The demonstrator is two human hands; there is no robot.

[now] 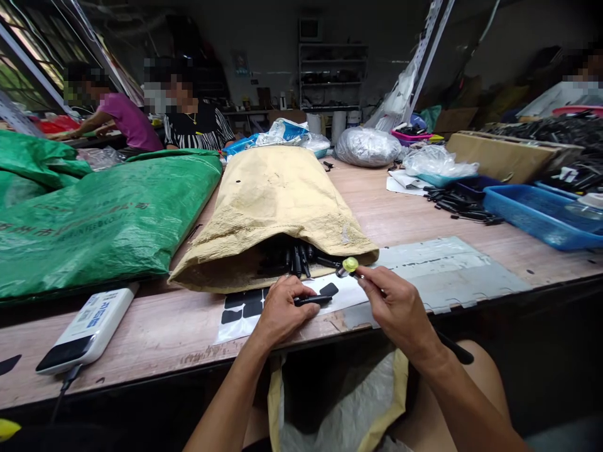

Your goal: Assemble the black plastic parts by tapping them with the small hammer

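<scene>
Near the table's front edge, my left hand point(287, 309) is closed on a small black part point(315, 301), which lies sideways between thumb and fingers. To its right, my right hand point(393, 304) pinches a small tool with a yellow-green round end point(350, 265) and a metal piece beside it. A white sheet with black stickers point(252, 306) lies under and beside my left hand. Just behind both hands is the open mouth of a tan sack point(287, 194), with several black parts point(296, 258) inside it.
A green sack point(103, 220) and a white power bank point(89, 326) with a cable are at left. A grey board point(452, 273), a blue basket point(541, 213) and black parts are at right. An open sack point(339, 402) hangs below the edge. Other people sit beyond the table.
</scene>
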